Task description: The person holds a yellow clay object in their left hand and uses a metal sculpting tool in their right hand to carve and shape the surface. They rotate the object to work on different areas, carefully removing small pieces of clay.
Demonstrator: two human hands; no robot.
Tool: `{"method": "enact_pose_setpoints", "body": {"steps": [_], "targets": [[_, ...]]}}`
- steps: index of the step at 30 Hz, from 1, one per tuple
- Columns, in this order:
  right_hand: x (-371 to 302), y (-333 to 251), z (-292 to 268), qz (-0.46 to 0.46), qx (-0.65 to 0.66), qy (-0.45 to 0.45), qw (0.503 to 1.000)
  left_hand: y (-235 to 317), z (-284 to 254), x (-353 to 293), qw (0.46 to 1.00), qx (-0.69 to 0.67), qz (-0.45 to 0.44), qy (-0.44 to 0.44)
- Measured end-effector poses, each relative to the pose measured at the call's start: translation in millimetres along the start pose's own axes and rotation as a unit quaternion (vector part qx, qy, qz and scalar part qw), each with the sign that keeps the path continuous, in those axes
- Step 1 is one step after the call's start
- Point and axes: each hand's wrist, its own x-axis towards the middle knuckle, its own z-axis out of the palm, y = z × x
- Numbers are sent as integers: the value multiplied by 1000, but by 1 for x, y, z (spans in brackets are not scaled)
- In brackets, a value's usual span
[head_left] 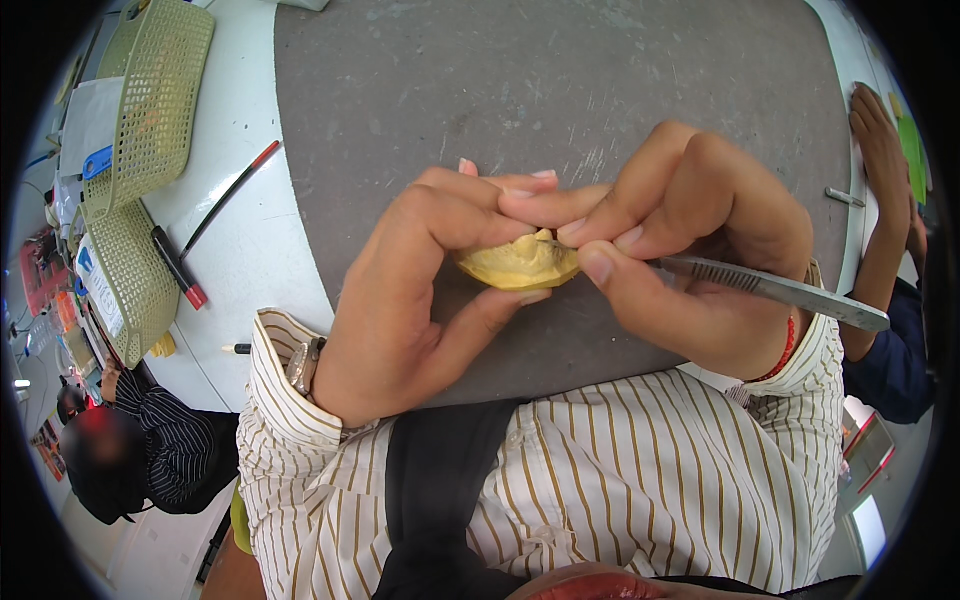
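Observation:
Between the thumb and fingers of my left hand [400, 270] is a yellow dental model [525, 264], a plaster cast with tooth shapes along its upper edge. My right hand [700, 240] grips a metal scalpel handle [770, 290] like a pen; its ridged flat end sticks out to the right past the palm. The tool's tip meets the cast near the tooth shapes, though my right fingertips mostly cover it. Fingers of both hands touch just above the model.
A grey mat [430, 90] covers the white table. At left stand pale green plastic baskets [160, 100], with a thin red-tipped stick [230, 190] and a black-and-red marker [178, 268] alongside. Another person's arm [882, 190] rests at the right edge, near a small metal piece [845, 197].

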Motion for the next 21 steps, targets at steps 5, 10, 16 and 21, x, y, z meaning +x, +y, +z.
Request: {"method": "enact_pose_setpoints", "body": {"steps": [5,10,16,21], "targets": [[0,2,-1,6,18,-5,1000,-2,-1,1,1000,15,7,-7],[2,-4,1,34,40,10,999,-2,-2,1,1000,4,1,-2],[2,0,-1,67,90,5,994,-2,-1,0,1000,-7,-16,19],[5,-3,2,114,170,86,975,1,9,1,987,-107,-44,114]]}}
